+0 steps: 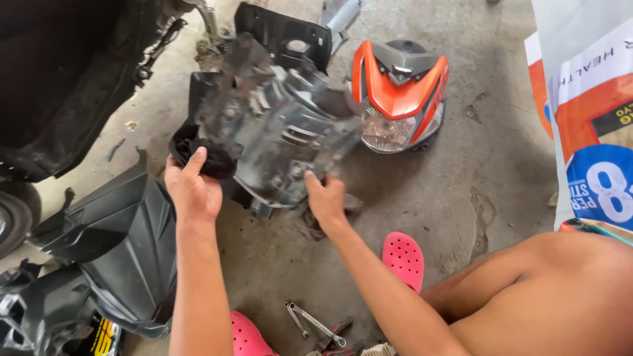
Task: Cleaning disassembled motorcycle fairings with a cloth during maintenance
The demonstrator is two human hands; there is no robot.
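You have both hands on one dusty black plastic scooter panel (277, 132), held up off the concrete floor (475, 165) near the middle of the view. Your left hand (193, 188) grips its lower left corner, fingers curled over the dark folded edge with the thumb lying up along it. Your right hand (326, 198) clamps the lower right edge, fingers wrapped under the rim so the fingertips are hidden.

Count the loose body parts around you: one orange and grey headlight cowl (399, 92) lying just right of the panel, lens facing you; one flat black cover (283, 33) behind the panel's top edge; and one large black fairing (125, 244) lying to your left, close to your left forearm. Part of the scooter's dark body (59, 86) fills the upper left corner, with a tyre (13, 217) at the left edge below it.

Two pink clogs show: one (403, 258) under your right forearm, one (249, 336) at the bottom edge. Two slim spanners (310, 322) lie crossed between them, beside red-handled pliers (336, 339).

At the right edge hangs one printed sack (587, 118), white with orange and blue blocks.

Bare floor lies open to the right of the cowl and in front of your knee (554, 290); the left side is crowded.
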